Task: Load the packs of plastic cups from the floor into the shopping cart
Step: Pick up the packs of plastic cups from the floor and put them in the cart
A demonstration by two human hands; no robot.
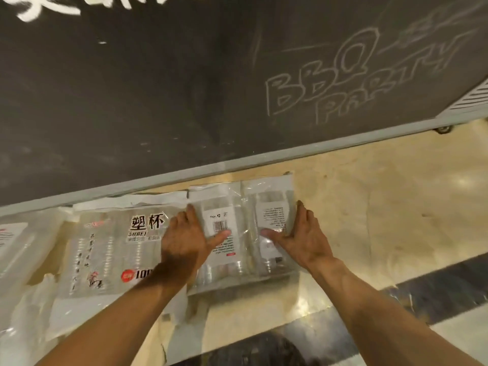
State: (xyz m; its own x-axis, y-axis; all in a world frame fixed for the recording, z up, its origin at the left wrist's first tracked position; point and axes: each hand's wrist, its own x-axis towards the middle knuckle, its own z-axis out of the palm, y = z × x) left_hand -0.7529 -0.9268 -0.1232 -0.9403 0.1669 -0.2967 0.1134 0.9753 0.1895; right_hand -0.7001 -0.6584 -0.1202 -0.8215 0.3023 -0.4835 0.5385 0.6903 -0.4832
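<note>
A clear pack of plastic cups (pixel 243 207) with white labels and a barcode lies on the floor by the foot of a dark chalkboard. My left hand (pixel 184 239) grips its left edge, thumb on top near the barcode. My right hand (pixel 301 236) grips its right edge, thumb lying over the right label. A second pack (pixel 111 249) with black printed characters lies just to the left, partly under my left forearm. A third pack (pixel 15 241) shows at the far left edge. No shopping cart is in view.
The chalkboard wall (pixel 184 88) with chalk "BBQ PARTY" lettering stands right behind the packs, with a grey base strip (pixel 343 143). A caster wheel (pixel 445 128) sits at the right. Beige tiled floor (pixel 383 207) spreads right, with dark tiles (pixel 435 289) nearer me.
</note>
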